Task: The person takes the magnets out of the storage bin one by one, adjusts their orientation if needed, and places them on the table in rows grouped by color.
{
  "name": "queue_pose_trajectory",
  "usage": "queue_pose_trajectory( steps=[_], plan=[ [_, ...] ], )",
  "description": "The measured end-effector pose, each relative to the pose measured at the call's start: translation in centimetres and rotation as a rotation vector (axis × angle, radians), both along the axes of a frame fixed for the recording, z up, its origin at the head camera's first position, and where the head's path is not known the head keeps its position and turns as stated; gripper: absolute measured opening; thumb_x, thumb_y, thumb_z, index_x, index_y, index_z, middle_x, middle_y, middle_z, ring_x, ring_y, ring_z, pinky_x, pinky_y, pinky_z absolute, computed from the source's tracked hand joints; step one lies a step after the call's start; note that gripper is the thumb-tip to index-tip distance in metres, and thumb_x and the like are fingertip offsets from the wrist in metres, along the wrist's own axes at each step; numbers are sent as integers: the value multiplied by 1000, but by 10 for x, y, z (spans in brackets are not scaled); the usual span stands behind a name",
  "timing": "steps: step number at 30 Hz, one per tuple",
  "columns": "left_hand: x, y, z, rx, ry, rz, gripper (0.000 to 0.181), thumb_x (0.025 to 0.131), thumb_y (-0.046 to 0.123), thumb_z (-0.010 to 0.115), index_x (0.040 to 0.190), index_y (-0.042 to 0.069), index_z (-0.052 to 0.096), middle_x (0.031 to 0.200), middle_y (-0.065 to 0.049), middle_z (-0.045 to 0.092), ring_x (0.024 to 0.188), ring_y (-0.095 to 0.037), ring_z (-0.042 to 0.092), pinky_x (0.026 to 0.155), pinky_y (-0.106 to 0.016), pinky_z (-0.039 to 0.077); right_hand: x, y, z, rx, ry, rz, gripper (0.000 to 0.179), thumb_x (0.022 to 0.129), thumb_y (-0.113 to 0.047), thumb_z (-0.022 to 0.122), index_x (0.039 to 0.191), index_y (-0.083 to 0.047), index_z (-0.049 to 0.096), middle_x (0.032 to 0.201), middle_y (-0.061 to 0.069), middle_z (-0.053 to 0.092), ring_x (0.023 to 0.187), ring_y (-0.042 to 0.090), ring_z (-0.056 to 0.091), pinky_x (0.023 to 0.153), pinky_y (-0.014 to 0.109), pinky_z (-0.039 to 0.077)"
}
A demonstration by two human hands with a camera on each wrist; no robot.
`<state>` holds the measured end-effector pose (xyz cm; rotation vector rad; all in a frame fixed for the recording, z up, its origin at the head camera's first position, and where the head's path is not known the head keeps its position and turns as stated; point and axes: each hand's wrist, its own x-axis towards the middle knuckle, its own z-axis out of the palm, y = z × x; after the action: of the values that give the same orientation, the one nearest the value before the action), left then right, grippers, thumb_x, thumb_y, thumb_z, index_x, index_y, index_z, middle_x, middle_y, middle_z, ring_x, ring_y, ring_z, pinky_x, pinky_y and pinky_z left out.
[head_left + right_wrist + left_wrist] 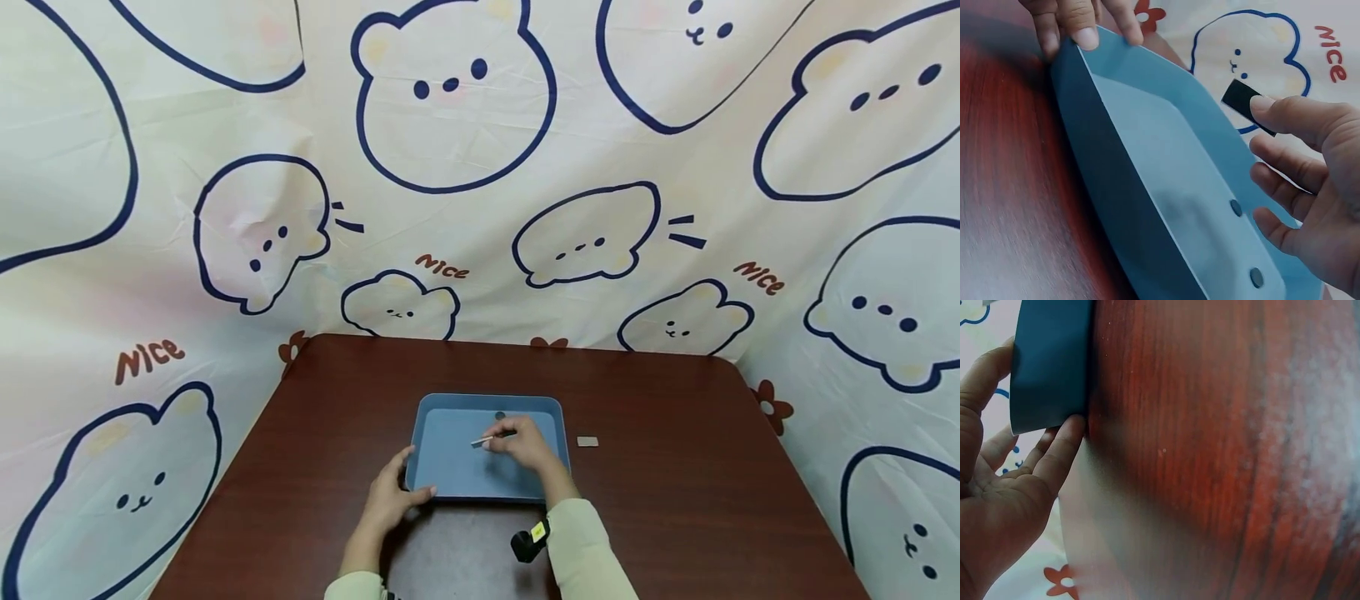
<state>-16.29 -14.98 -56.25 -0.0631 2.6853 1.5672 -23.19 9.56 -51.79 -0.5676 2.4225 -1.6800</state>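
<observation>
A shallow blue tray (491,400) with rounded corners lies on the table. My left hand (390,496) grips its near left corner, thumb on the front side and fingers along the left side; the left wrist view shows the tray's outer wall (1050,369) between them. Over the tray, my right hand (522,444) pinches a small flat rectangular piece (1241,100) between thumb and fingers. That piece looks dark in the right wrist view and greyer from the head. Two dark round discs, one nearer the middle (1235,208) and another (1257,277), lie on the tray floor.
To the right of the tray, a small pale rectangle (588,442) lies on the brown wooden table (675,500). A cloth (450,233) printed with bear outlines hangs behind and at both sides. A black wrist camera (529,546) sticks out from my right sleeve.
</observation>
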Motion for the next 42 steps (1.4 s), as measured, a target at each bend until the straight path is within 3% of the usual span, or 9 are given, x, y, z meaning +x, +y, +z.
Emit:
queue_pose_trajectory(
  steps=[4, 15, 26, 37, 42],
  plan=[
    [0, -1, 1, -1, -12, 7, 84, 71, 21, 83, 141, 4, 38, 127, -28, 47, 106, -38, 52, 77, -49, 46, -4, 10, -11, 9, 28, -16, 5, 80, -4, 72, 85, -3, 73, 85, 0, 64, 79, 16, 54, 63, 33, 43],
    [-2, -1, 0, 6, -22, 14, 85, 71, 20, 83, 141, 5, 38, 126, -26, 49, 103, -36, 54, 77, -48, 46, 3, 46, -11, 16, -11, -115, 4, 81, -14, 73, 84, -12, 74, 92, 0, 65, 85, 21, 55, 68, 36, 47],
    [-4, -1, 1, 2, -14, 16, 85, 70, 19, 83, 140, 3, 39, 124, -26, 50, 103, -37, 54, 77, -48, 46, 7, 74, -9, -46, -102, -249, 9, 80, -12, 74, 88, -6, 73, 93, 4, 65, 79, 22, 54, 66, 36, 45],
    [-2, -1, 0, -3, -29, 6, 85, 70, 20, 83, 140, 3, 39, 125, -27, 49, 105, -38, 52, 79, -49, 45, 13, 108, -15, -53, -128, -355, 12, 81, -12, 73, 90, -5, 72, 93, 6, 66, 81, 22, 58, 72, 44, 48],
    [-3, -1, 1, -19, -17, 4, 85, 70, 20, 84, 139, 2, 39, 125, -27, 49, 106, -39, 52, 80, -51, 44, 14, 124, -19, -59, -110, -402, 15, 80, -14, 75, 90, -3, 71, 92, 8, 66, 86, 24, 56, 72, 39, 45]
  ],
)
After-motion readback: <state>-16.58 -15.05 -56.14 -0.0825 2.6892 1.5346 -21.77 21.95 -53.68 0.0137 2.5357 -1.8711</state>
